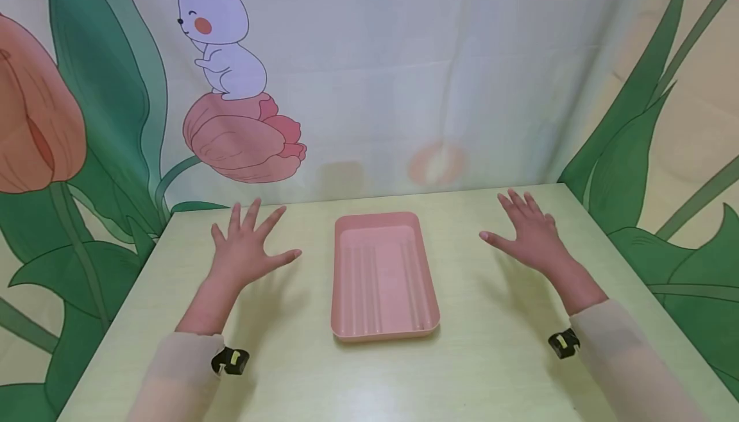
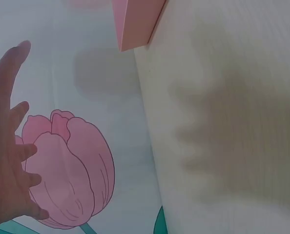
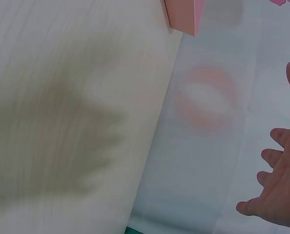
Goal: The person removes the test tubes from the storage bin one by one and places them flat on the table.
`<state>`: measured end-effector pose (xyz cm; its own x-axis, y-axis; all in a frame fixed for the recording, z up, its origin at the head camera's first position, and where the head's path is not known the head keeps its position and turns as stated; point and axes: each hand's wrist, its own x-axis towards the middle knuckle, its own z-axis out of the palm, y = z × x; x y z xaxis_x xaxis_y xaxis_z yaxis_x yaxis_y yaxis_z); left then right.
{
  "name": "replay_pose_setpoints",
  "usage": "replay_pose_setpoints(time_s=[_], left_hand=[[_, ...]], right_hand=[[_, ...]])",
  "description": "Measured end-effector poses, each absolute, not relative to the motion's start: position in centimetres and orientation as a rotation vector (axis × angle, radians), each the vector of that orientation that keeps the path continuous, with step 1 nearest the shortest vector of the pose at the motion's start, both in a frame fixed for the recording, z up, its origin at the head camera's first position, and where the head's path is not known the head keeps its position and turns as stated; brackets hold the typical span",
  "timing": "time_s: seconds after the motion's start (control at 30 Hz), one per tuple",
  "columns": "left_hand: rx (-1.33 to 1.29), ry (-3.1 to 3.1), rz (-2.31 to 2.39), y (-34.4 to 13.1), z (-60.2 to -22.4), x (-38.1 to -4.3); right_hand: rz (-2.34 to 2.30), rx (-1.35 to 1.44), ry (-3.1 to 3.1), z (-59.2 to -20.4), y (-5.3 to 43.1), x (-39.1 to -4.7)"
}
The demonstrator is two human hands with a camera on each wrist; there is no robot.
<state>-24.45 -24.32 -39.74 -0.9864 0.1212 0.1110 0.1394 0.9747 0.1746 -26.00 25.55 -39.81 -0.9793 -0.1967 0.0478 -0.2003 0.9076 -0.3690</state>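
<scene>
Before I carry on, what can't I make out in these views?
Pink tray: mostly cut off by the top edge in both wrist views.
Left hand: left wrist view, cut off by the left edge.
Right hand: right wrist view, cut off by the right edge.
Table: head view, near side cut off by the bottom edge.

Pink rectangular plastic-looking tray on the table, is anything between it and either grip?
Nothing visible. In the head view, only pale-yellow flat tabletop separates the pink rectangular plastic-looking tray from the left grip and right grip.
</scene>
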Motion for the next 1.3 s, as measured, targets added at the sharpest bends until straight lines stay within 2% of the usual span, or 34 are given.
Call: replay_pose_setpoints(time_s=[0.43,0.93,1.3], left_hand=[[-0.233,-3.018,-0.403,-23.2,-42.3,-24.2],[-0.262,-3.031,-0.589,-22.1,-43.1,-23.6],[-0.31,-3.006,-0.92,-21.6,-43.8,-23.3]], right_hand=[[0.768,0.372,-2.972,-41.5,24.5,-25.6],[0.886,0.406,-2.947,-42.8,22.9,-25.4],[0.983,0.441,-2.923,-43.3,21.7,-25.4]])
